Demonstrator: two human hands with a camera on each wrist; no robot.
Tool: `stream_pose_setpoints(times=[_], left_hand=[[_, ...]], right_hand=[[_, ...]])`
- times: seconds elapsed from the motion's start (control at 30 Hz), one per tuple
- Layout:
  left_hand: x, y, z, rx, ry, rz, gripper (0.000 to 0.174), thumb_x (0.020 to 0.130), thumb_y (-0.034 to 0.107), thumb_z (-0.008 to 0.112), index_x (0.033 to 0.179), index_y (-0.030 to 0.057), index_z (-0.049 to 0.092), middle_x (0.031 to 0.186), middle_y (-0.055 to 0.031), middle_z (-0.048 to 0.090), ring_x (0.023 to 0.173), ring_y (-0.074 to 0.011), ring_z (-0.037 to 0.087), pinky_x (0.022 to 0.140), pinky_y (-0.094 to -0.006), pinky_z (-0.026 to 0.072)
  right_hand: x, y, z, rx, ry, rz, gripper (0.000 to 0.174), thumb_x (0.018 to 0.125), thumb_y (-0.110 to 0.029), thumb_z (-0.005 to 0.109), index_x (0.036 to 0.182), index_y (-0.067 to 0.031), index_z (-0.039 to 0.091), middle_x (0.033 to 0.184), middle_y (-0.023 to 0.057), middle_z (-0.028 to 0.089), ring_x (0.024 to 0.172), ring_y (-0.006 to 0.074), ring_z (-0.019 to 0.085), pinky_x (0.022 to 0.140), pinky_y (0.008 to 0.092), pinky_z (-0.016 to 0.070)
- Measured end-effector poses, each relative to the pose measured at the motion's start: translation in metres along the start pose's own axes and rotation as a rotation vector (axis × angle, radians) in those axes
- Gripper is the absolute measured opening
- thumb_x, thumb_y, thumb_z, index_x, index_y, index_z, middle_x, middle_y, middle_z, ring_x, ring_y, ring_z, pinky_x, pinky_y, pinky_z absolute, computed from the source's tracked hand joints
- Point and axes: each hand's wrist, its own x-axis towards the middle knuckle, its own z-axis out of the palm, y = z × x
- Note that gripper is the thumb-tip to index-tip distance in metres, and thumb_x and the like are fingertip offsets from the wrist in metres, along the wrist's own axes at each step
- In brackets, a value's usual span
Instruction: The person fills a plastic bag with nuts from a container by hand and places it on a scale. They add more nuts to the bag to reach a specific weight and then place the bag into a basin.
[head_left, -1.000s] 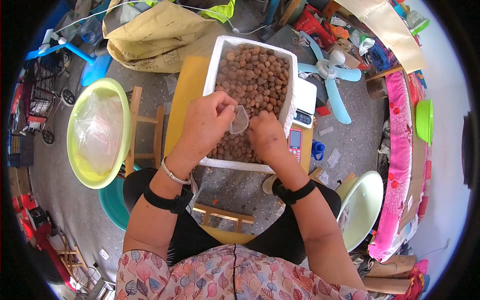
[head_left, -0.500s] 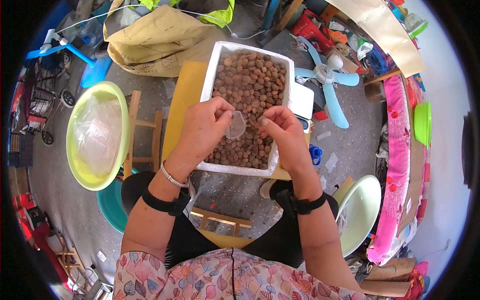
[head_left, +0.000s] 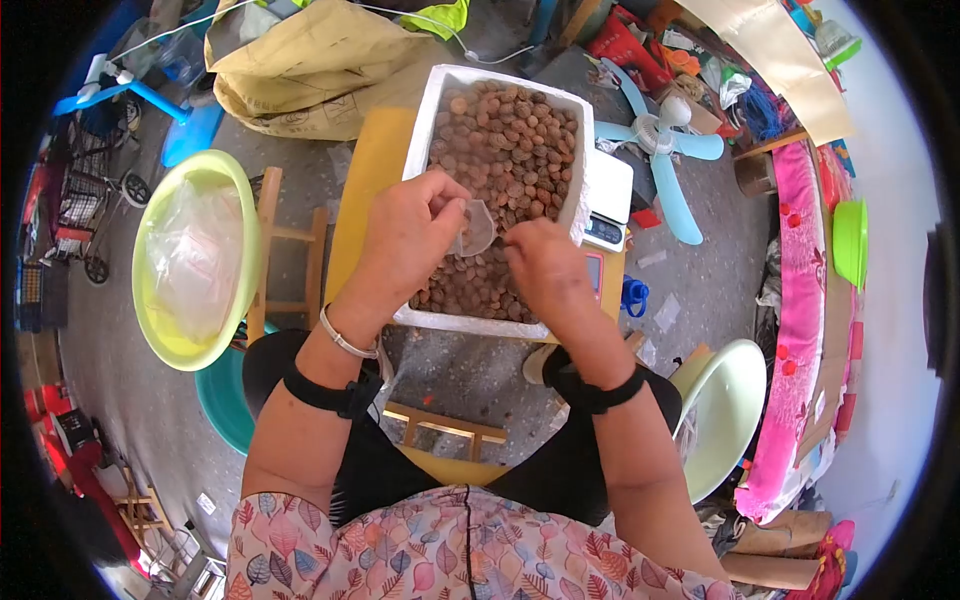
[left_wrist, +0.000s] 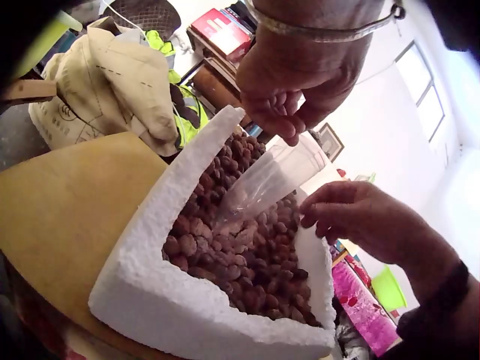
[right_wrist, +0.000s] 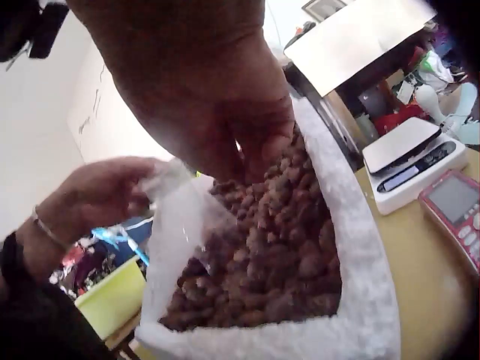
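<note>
A white foam box full of wrinkled brown nut-like pieces stands in front of me. My left hand pinches the rim of a small clear plastic bag, which hangs over the pieces with its mouth spread. In the left wrist view the bag slants down toward the heap. My right hand is beside the bag's mouth, fingers bent toward the thumb. The right wrist view shows its fingertips low over the pieces; I cannot tell whether they hold one.
The box sits on a yellow table. At its right are a white scale and a red phone-like device. A yellow-green basin with plastic bags stands left, a pale basin right, a fan behind the scale.
My right hand drew away to the right half a second ago with fingers parted, and is now back left beside the bag. The left hand keeps its grip; the view shifts slightly.
</note>
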Motion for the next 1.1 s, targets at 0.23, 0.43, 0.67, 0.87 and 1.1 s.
stream_pose_setpoints(times=[0.23,0.43,0.67,0.87,1.1], left_hand=[[-0.003,0.004,-0.002,-0.043,-0.021,0.015,0.012,0.09,0.009,0.068,0.096,-0.0006,0.072,0.077,-0.014,0.072,0.069,-0.0223,0.071,0.066,-0.0343,0.0547],[-0.004,0.006,-0.004,-0.055,-0.04,0.002,0.012,0.091,0.008,0.068,0.096,-0.001,0.072,0.077,-0.0135,0.073,0.069,-0.0215,0.071,0.066,-0.0339,0.0546],[-0.003,-0.002,-0.002,-0.06,-0.016,0.023,0.012,0.093,0.007,0.068,0.099,-0.0014,0.073,0.075,-0.0059,0.068,0.068,-0.0121,0.062,0.063,-0.0281,0.0499],[-0.002,-0.001,-0.001,-0.03,-0.027,0.022,0.011,0.094,0.007,0.068,0.099,-0.0018,0.073,0.075,-0.0017,0.067,0.068,-0.0072,0.059,0.063,-0.0253,0.0482],[-0.001,-0.004,0.003,-0.049,-0.045,0.036,0.012,0.093,0.007,0.068,0.101,-0.0017,0.072,0.077,-0.0021,0.068,0.069,-0.0072,0.059,0.062,-0.025,0.0483]], right_hand=[[0.002,0.0,0.029,-0.325,-0.153,-0.036,0.009,0.074,-0.002,0.067,0.083,-0.0031,0.066,0.093,0.0183,0.062,0.093,0.0374,0.061,0.078,0.0451,0.0508],[0.004,-0.005,0.027,-0.312,-0.172,-0.035,0.011,0.076,-0.006,0.069,0.087,-0.0026,0.069,0.094,0.0182,0.062,0.094,0.0349,0.062,0.078,0.044,0.0508],[0.021,0.003,-0.02,0.883,-0.214,0.668,0.018,0.092,-0.017,0.071,0.102,-0.0015,0.068,0.097,0.0099,0.07,0.087,0.0185,0.066,0.077,0.0298,0.051],[0.016,-0.025,-0.033,0.991,0.096,0.524,0.016,0.096,-0.009,0.069,0.109,-0.0015,0.063,0.096,0.0018,0.064,0.086,0.0091,0.061,0.077,0.0272,0.0502],[0.014,-0.041,-0.023,0.255,0.216,-0.028,0.027,0.088,-0.008,0.075,0.11,-0.0006,0.061,0.097,0.0135,0.065,0.086,0.0252,0.066,0.077,0.0342,0.0524]])
